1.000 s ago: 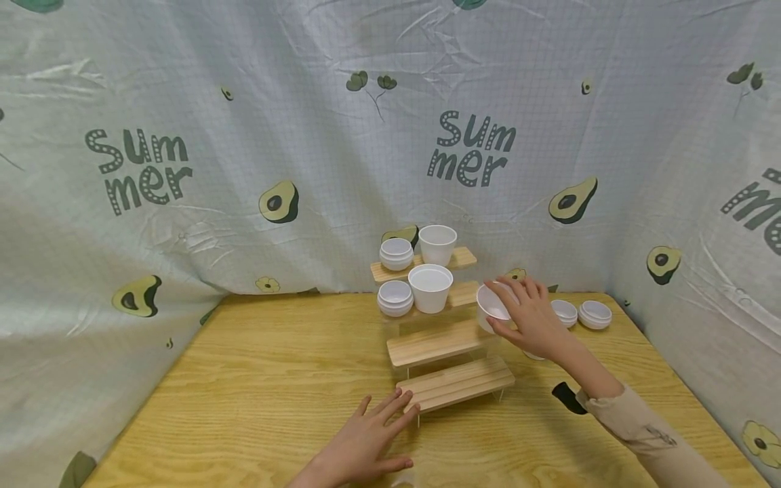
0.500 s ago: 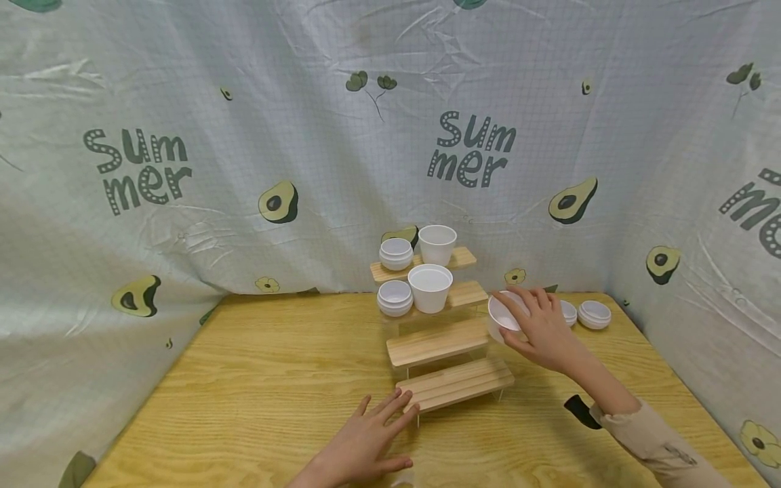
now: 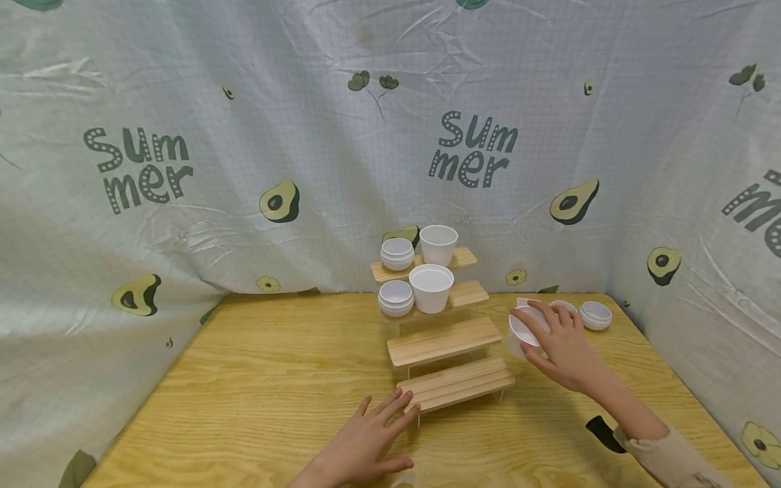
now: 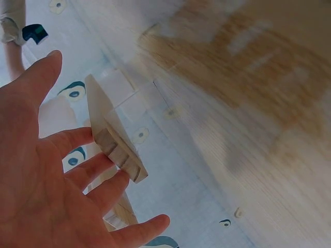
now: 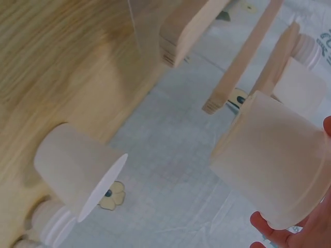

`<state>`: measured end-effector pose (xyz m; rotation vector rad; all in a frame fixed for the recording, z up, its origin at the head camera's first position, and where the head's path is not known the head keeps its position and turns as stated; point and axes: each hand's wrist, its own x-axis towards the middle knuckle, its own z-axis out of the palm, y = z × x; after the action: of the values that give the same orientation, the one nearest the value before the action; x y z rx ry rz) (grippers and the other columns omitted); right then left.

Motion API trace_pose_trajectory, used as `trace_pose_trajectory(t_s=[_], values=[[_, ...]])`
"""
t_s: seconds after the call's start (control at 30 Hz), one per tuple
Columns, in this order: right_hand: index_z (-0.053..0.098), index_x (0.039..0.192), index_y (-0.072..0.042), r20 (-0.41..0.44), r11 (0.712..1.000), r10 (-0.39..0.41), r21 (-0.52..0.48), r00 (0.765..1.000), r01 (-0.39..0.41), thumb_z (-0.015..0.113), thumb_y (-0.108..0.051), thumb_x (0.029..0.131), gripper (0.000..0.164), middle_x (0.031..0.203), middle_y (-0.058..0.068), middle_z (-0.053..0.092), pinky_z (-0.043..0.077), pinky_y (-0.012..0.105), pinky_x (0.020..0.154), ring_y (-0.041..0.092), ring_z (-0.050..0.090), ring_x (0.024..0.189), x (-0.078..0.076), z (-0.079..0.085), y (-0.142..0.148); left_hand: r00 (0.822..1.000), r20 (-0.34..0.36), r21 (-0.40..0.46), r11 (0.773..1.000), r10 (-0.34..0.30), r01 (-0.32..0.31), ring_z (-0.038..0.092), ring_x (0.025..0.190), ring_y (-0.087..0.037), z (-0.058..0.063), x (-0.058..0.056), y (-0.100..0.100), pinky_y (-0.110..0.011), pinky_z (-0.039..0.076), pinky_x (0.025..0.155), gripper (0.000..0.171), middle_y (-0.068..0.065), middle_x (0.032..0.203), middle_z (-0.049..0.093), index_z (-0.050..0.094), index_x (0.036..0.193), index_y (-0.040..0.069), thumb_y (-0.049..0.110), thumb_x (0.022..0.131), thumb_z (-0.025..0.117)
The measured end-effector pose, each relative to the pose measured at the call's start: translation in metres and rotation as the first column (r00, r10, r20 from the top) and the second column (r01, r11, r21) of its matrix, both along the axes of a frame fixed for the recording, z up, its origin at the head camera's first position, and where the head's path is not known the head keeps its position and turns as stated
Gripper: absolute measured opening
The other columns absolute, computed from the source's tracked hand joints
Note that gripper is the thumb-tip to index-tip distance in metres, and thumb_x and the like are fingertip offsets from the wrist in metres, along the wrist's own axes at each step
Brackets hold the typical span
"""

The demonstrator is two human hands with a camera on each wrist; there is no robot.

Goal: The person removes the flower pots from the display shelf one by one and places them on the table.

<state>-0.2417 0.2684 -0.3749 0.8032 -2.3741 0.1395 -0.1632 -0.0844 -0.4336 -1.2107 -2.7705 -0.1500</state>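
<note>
Head view: a white tapered plastic cup is held by the right hand, its rim pinched between thumb and fingers, opening upward. The cup is kept clear of the wooden tabletop, just to the right of a four-tiered stand of pale wooden planks. By the left hand, fingers spread wide, the left end of the lowest plank is touched at the fingertips.

On each of the two upper planks, a low round white jar and a larger white cup are set side by side. On the tabletop, beyond the right hand, two more low jars are seen — one partly covered by the fingers. In the right wrist view, a second tapered cup is shown standing upright on the tabletop, near the low jars. Behind everything, a pale cloth printed with avocados is hung.
</note>
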Motion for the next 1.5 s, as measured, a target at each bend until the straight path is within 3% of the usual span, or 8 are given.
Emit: trace_pose_trajectory(t_s=[0.23,0.77,0.97,1.23,1.5], values=[[0.044,0.128,-0.018,0.011,0.999,-0.044,-0.010,0.999,0.044,0.049,-0.039,0.088,0.045,0.126,0.018,0.042,0.026,0.049,0.076,0.034,0.038,0.099,0.010,-0.005,0.009,1.000,-0.005,0.001,1.000,-0.007,0.007,0.031,0.133,-0.021,0.000,0.001,-0.002,-0.055,0.039,0.090,0.068,-0.005,0.146,0.029,0.027,0.141,0.020,0.054,0.085,0.045],[0.044,0.127,-0.017,0.062,0.988,-0.144,-0.047,0.988,0.147,0.052,-0.043,0.086,0.049,0.118,0.016,0.046,0.025,0.052,0.074,0.037,0.038,0.100,0.027,-0.021,0.036,1.000,0.012,-0.003,1.000,-0.008,0.008,0.030,0.134,-0.021,-0.001,0.004,-0.005,-0.056,0.039,0.090,0.068,-0.004,0.147,0.028,0.025,0.142,0.021,0.056,0.086,0.043],[0.041,0.129,-0.019,0.091,0.982,-0.179,-0.045,0.980,0.184,0.057,-0.036,0.083,0.051,0.119,0.018,0.044,0.025,0.052,0.073,0.038,0.038,0.101,0.029,-0.026,0.047,1.000,-0.005,-0.010,1.000,-0.005,0.005,0.032,0.133,-0.021,0.000,0.004,-0.005,-0.055,0.039,0.090,0.068,-0.004,0.146,0.029,0.027,0.141,0.021,0.055,0.085,0.044],[0.039,0.129,-0.018,0.133,0.974,-0.214,-0.043,0.968,0.221,0.059,-0.028,0.081,0.053,0.119,0.021,0.042,0.026,0.055,0.071,0.041,0.037,0.100,0.024,-0.032,0.064,1.000,-0.003,-0.012,1.000,-0.001,0.001,0.031,0.133,-0.021,0.001,0.005,-0.004,-0.055,0.038,0.092,0.068,-0.004,0.146,0.029,0.027,0.141,0.021,0.056,0.085,0.043],[0.037,0.130,-0.013,0.200,0.955,-0.289,-0.006,0.936,0.296,0.056,-0.022,0.081,0.053,0.118,0.024,0.040,0.026,0.057,0.071,0.045,0.035,0.102,0.013,-0.040,0.079,1.000,-0.026,-0.013,1.000,0.002,-0.002,0.031,0.133,-0.021,0.000,0.005,-0.004,-0.055,0.038,0.092,0.068,-0.005,0.146,0.029,0.028,0.141,0.020,0.056,0.085,0.044]])
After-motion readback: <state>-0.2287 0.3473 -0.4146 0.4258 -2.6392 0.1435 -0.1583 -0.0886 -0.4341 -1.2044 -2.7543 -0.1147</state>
